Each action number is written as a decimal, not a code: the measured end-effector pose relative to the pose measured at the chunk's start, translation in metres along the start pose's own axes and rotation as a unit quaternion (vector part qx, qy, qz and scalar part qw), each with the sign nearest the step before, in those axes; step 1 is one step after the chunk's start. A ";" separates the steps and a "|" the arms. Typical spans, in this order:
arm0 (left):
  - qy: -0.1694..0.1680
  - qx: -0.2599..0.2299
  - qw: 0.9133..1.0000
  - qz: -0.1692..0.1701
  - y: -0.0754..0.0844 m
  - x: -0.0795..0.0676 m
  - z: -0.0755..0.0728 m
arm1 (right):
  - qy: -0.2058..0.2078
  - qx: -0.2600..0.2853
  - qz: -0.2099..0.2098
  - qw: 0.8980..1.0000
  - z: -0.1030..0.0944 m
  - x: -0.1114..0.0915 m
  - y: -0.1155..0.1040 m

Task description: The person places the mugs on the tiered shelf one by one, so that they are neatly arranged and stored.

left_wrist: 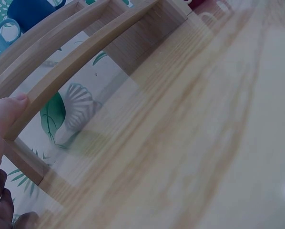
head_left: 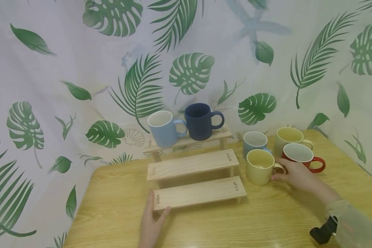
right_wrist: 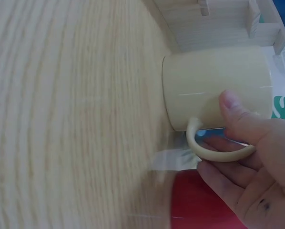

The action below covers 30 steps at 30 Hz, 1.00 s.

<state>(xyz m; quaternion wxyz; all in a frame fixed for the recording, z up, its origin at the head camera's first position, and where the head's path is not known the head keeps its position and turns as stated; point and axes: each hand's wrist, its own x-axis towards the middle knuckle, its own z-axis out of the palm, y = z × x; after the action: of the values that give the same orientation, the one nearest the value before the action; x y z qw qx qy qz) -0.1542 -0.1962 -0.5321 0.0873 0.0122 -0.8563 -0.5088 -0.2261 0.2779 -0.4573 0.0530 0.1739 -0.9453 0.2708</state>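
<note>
Gripping the near yellow mug by its handle side: right hand, at the mug's 3 o'clock. Mug pale, plain, glossy, upright on table; 4 o'clock from head-view centre. Light blue mug at its 12, red mug near 2. Left hand, toward 7 from centre, clasps the near-left end of a three-tier wooden rack. Tabletop yellowish, wood-grained; leaf-print backdrop at 12. Head view alone shows mug's inside; right wrist view, thumb against its wall; left wrist view, backdrop beneath lowest board.
</note>
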 end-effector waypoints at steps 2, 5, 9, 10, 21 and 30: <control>-0.001 0.000 1.000 -0.002 0.000 0.000 0.000 | 0.005 0.003 -0.003 1.000 0.002 0.000 0.003; -0.004 -0.003 1.000 -0.007 0.001 -0.001 -0.001 | 0.005 0.009 -0.003 1.000 0.004 0.001 0.005; -0.008 -0.007 1.000 -0.007 0.001 -0.001 -0.002 | 0.007 0.017 -0.001 1.000 0.005 0.001 0.007; -0.008 -0.007 1.000 -0.007 0.001 -0.001 -0.002 | 0.009 0.017 0.000 1.000 0.005 0.002 0.007; -0.005 -0.009 1.000 -0.004 0.000 -0.001 -0.001 | 0.040 0.000 0.014 0.999 0.015 0.004 0.013; 0.002 -0.009 1.000 0.001 -0.003 0.000 -0.001 | 0.065 0.025 0.035 0.997 0.016 -0.002 0.008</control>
<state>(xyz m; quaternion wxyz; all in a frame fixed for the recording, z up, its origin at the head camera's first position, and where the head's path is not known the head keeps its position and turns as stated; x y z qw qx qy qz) -0.1546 -0.1982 -0.5343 0.0893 0.0119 -0.8516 -0.5164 -0.2269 0.2771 -0.4751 0.1004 0.1243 -0.9384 0.3065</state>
